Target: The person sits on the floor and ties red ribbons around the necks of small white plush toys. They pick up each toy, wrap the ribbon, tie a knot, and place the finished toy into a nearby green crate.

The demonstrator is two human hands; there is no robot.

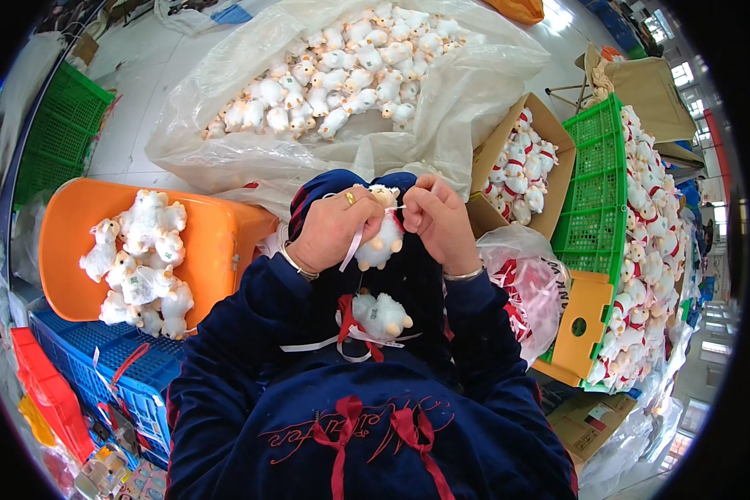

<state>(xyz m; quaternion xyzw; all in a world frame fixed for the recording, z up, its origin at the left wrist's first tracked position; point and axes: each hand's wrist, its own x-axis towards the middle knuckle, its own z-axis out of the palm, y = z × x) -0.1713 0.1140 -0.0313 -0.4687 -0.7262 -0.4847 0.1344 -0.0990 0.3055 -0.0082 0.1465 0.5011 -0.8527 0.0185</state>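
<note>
Over my lap I hold up a small white plush animal with orange-tan feet. My left hand is closed at its neck, thumb and fingertips pinching a white ribbon whose tail hangs down beside the toy. My right hand is pinched shut at the other side of the neck, drawing a thin white end of the ribbon outward. A bit of red shows at the neck between the hands. Lower on my lap lies a second white plush animal, with a red ribbon and white ribbons beside it.
An orange plastic chair at left holds several white plush animals. Ahead, a large clear plastic sheet carries a big heap. At right stand a cardboard box, a green crate and a bag of red ribbons. Blue crates stand lower left.
</note>
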